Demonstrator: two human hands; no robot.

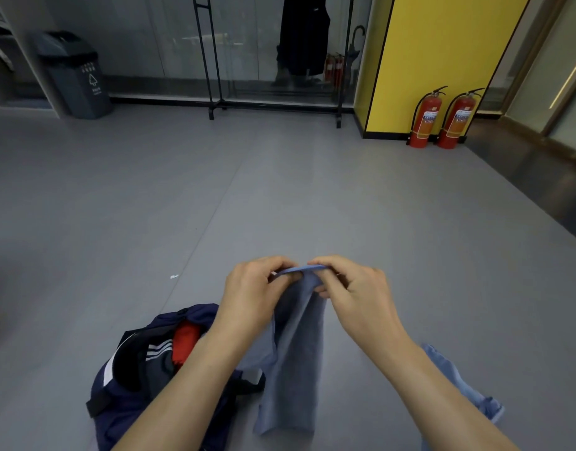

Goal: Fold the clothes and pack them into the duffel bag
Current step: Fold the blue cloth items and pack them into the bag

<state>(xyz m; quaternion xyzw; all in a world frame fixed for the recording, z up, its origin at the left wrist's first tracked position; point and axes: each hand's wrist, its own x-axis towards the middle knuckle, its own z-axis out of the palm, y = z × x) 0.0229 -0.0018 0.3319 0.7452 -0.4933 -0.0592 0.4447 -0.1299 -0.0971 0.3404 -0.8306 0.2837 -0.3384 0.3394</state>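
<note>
I hold a blue-grey garment (294, 359) up in front of me; it hangs down in a narrow fold. My left hand (252, 288) and my right hand (351, 288) pinch its top edge close together, fingertips almost touching. A navy duffel bag (123, 402) with a white stripe lies open on the floor at lower left, partly behind my left forearm. Inside it show a red garment (185, 343) and a dark one with white stripes (158, 349). Another light blue garment (455, 379) lies on the floor under my right forearm.
Grey floor stretches ahead. A black clothes rack (273, 105) with a dark garment hanging stands at the back wall. A grey bin (75, 73) is at the back left. Two red fire extinguishers (442, 118) stand by a yellow pillar (442, 60).
</note>
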